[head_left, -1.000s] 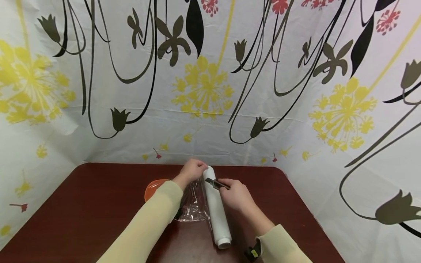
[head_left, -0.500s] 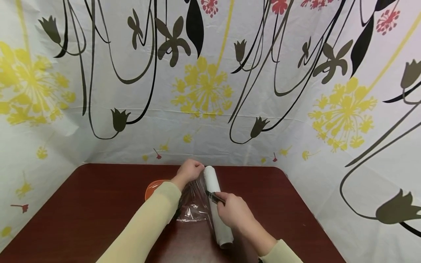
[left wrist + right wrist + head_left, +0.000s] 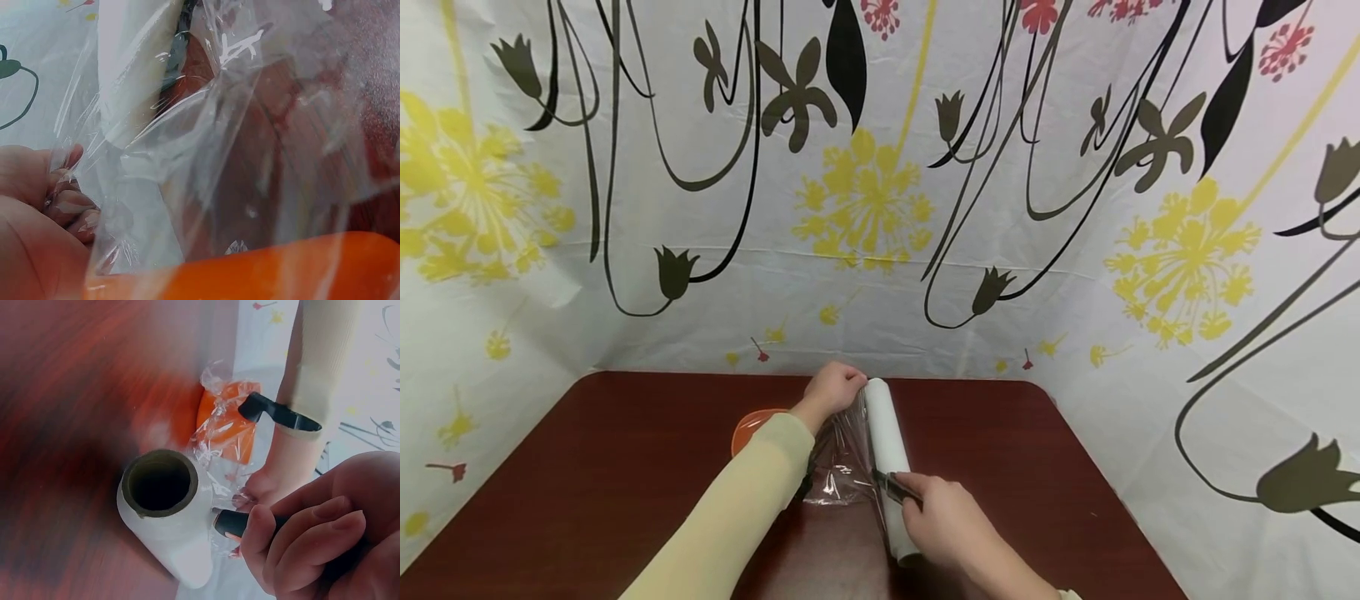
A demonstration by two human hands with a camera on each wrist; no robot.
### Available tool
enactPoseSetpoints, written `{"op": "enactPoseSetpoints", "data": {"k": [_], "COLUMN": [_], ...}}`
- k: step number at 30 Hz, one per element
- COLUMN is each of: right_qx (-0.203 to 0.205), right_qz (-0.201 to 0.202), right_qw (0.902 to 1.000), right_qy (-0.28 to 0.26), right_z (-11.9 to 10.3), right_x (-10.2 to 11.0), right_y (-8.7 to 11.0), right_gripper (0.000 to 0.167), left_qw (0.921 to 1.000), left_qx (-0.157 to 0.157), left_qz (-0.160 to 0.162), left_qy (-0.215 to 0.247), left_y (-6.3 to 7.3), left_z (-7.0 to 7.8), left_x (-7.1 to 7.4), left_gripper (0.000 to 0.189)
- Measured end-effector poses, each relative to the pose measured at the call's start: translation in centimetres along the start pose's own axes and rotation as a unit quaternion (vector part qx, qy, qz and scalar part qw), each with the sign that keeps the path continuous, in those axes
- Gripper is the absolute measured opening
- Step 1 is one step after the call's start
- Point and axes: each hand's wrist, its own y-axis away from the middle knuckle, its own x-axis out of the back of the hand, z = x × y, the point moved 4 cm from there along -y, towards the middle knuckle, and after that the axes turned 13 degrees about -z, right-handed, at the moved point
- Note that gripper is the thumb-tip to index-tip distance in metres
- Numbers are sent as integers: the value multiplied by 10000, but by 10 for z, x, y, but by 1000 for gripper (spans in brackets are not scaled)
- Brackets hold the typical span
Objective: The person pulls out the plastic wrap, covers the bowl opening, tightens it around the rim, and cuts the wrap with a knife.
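Observation:
A white roll of plastic wrap (image 3: 886, 433) lies lengthwise on the table, its hollow core end facing the right wrist camera. Clear film (image 3: 841, 482) stretches leftward from it. At the roll's far end my left hand (image 3: 833, 390) pinches the film's corner between thumb and fingers. My right hand (image 3: 951, 518) grips a dark utility knife (image 3: 232, 524), whose tip meets the film along the roll's left side, past its middle toward the near end. Beneath the film sits an orange bowl (image 3: 281, 269), partly hidden by the left sleeve in the head view.
The dark red wooden table (image 3: 610, 483) reaches back to a white curtain (image 3: 880, 325) printed with flowers. A black strap mount (image 3: 278, 414) is worn on the left wrist. The film bunches and wrinkles over the bowl.
My right hand has drawn the knife along the roll from near its far end toward me. The left hand has shifted slightly left, still pinching the film.

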Motion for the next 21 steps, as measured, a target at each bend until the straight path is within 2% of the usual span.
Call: {"op": "enactPoseSetpoints", "data": {"k": [7, 12, 21], "right_qx": [30, 87, 117], "right_qz": [-149, -113, -615], "right_qw": [9997, 9991, 9979], "right_qy": [179, 390, 165], "right_z": [0, 3, 6], "right_x": [0, 1, -2], "right_y": [12, 18, 30], "right_gripper": [46, 43, 43], "left_qw": [9995, 9996, 9993], "left_qx": [123, 160, 334], "left_qz": [-111, -21, -22], "left_qy": [285, 233, 192], "left_y": [2, 2, 1], "left_z": [-3, -8, -17], "left_x": [3, 7, 7], "left_gripper": [36, 35, 34]}}
